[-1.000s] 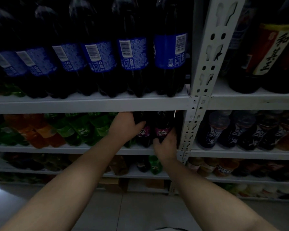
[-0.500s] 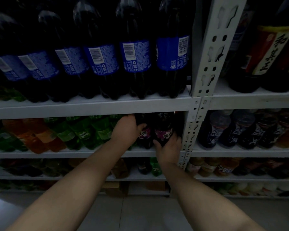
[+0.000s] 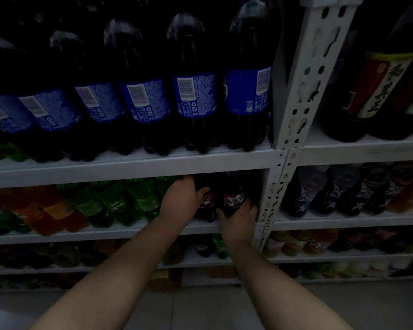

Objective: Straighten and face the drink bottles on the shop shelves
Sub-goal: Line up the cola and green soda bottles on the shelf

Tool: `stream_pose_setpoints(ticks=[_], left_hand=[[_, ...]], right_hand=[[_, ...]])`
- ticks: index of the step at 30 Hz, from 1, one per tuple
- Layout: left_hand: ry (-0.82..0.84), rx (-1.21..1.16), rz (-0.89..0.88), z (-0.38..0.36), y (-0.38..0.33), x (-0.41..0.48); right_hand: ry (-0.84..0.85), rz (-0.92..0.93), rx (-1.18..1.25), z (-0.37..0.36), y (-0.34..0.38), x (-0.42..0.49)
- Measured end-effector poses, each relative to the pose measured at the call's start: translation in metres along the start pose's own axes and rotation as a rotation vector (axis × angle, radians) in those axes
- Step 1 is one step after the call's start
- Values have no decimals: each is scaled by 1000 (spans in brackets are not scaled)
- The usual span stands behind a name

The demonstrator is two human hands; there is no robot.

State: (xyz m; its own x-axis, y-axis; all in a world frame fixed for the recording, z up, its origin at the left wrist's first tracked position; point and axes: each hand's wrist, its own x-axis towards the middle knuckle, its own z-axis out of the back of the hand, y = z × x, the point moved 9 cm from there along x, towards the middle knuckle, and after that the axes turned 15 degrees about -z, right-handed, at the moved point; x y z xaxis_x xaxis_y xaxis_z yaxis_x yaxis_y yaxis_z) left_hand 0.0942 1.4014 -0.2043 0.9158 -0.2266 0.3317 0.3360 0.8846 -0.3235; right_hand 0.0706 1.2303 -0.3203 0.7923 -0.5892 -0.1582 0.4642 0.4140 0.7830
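A: Starting at the far left, what is sitting out beyond the left hand [image 3: 180,201]?

B: Orange bottles [image 3: 41,210] and then green bottles [image 3: 119,201] are leaning in a row on the same shelf [image 3: 129,231] the hands are working on, with the green ones running right up beside the left hand's knuckles.

A: And the left hand itself?

B: It is curling around the left dark bottle [image 3: 206,201], thumb lying across the front and fingers wrapping behind, out of sight. The bottle is nearly black, with a purple label carrying white lettering, partly covered by the thumb.

A: What is just right of that?

B: The right dark bottle [image 3: 233,194] is standing touching the first one, same dark liquid, its purple-pink label facing outward with white characters showing. The right hand [image 3: 239,216] is cupping it from below and in front, fingers closing around its lower body.

A: Above the hands?

B: Tall cola bottles [image 3: 193,91] with blue labels are lining the shelf overhead, most showing barcodes.

A: And past the right hand?

B: The white perforated upright [image 3: 303,103] is rising just beside it, and beyond that small dark-capped bottles [image 3: 305,194] are standing in the next bay. The light is dim, so finer print is unreadable.
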Motion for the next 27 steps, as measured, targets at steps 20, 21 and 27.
stream_pose_setpoints(ticks=[20,21,27], left_hand=[[-787,84,-165,258,-128,34],[-761,101,-137,263,-128,46],[-591,94,7,261,-114,79]], right_hand=[[-246,1004,349,264,257,-86],[-236,947,291,262,269,-83],[-294,734,52,249,312,-69]])
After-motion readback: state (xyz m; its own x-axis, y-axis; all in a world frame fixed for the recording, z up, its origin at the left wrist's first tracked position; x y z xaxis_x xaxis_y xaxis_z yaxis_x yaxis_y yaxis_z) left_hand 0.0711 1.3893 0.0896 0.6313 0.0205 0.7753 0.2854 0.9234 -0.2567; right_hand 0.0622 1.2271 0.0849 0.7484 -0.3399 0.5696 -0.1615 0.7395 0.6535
